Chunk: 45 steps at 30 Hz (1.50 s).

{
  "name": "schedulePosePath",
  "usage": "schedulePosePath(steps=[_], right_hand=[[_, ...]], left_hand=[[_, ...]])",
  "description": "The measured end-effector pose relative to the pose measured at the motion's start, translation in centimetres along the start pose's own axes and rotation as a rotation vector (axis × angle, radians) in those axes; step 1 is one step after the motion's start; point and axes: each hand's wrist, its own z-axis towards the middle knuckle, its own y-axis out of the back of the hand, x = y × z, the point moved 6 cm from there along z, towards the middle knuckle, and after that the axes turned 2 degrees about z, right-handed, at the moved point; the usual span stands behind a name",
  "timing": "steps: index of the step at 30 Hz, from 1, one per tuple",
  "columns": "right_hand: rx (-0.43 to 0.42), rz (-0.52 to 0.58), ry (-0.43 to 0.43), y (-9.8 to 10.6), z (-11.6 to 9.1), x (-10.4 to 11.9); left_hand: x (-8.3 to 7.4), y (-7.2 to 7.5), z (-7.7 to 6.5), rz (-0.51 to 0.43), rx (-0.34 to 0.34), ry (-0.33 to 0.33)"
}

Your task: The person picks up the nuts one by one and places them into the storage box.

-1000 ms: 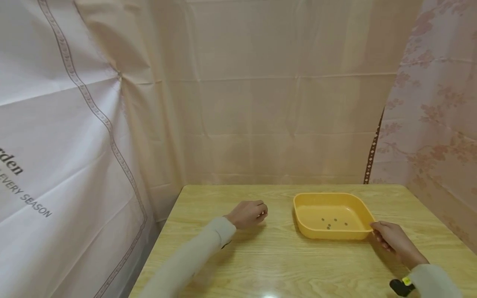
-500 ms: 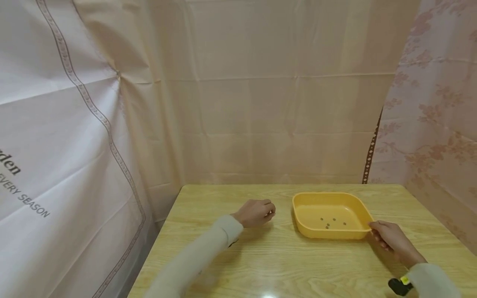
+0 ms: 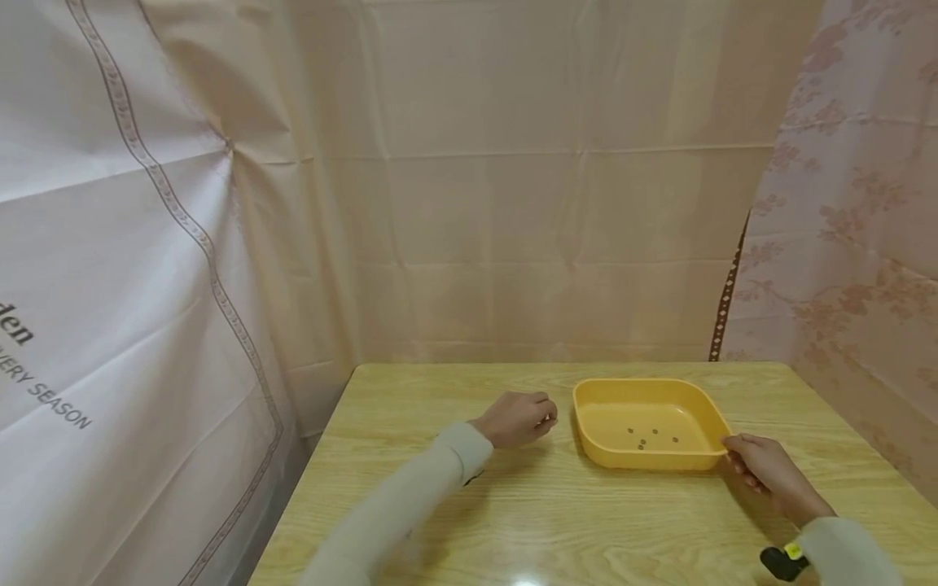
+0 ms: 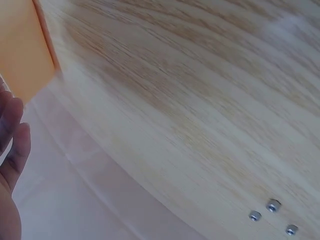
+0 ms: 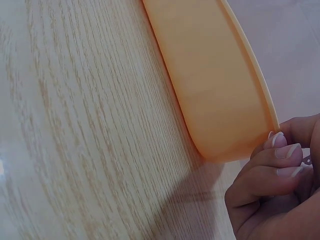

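Note:
A yellow plastic tray (image 3: 655, 461) stands on the table's right half, with several small metal nuts (image 3: 655, 431) scattered on its floor. My right hand (image 3: 778, 476) pinches the tray's near right corner at the rim, thumb and fingers curled, as the right wrist view also shows. Just left of the tray hovers my left hand (image 3: 516, 419), fingers curled and apart from the tray wall. Its fingertips are partly cut off in the left wrist view, so whether a nut is between them is hidden. Loose hex nuts (image 4: 273, 205) lie on the tabletop in that same view.
The light wood table (image 3: 542, 521) has its far edge against a hanging beige cloth (image 3: 542, 244). More cloth hangs at the left (image 3: 132, 325) and at the right (image 3: 872, 244). A black device with a yellow tag (image 3: 784, 561) is at the right wrist.
My left hand has moved rightward, closer to the tray, its fingers still curled. The right hand keeps its pinch on the tray corner; the view has shifted very slightly.

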Motion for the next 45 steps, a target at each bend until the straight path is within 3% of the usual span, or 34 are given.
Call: schedulePosePath(steps=[19, 24, 32, 45], right_hand=[[-0.006, 0.009, -0.001, -0.4, -0.1, 0.2], [-0.009, 0.001, 0.01, -0.4, -0.1, 0.3], [-0.015, -0.009, 0.013, -0.2, -0.1, 0.2], [-0.012, -0.004, 0.002, 0.0, -0.3, 0.2]], left_hand=[[-2.1, -0.9, 2.1, 0.014, -0.03, -0.05], [-2.2, -0.9, 2.2, -0.005, -0.015, -0.03], [-2.4, -0.5, 2.8, 0.001, -0.049, -0.027], [-3.6, -1.0, 3.8, -0.018, 0.015, -0.04]])
